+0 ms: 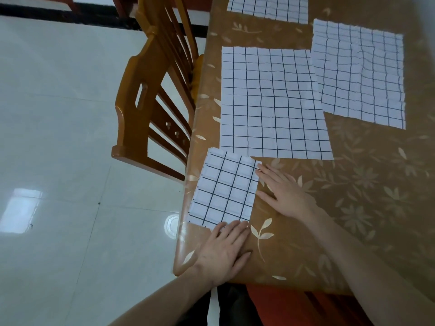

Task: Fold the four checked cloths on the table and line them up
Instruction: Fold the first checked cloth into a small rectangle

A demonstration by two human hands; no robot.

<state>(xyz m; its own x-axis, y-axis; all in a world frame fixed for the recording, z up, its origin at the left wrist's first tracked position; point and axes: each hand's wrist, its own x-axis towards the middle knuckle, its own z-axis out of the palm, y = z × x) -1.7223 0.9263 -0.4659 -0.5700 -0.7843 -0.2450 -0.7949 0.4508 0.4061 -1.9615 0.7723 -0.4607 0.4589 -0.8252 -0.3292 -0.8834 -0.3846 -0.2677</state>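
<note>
At tabletop corner, both hands, left and right, fingers straight and flat, square up first folded cloth; next, probably, big unfolded cloth needs folding.

Glossy, smooth tabletop under a shiny amber cover printed with pale leaves. Matt white checked cloths: folded one near left, flat large one, wrinkled one far right, another at far edge. Varnished, gleaming wooden chair. Polished, reflective floor tiles.
</note>
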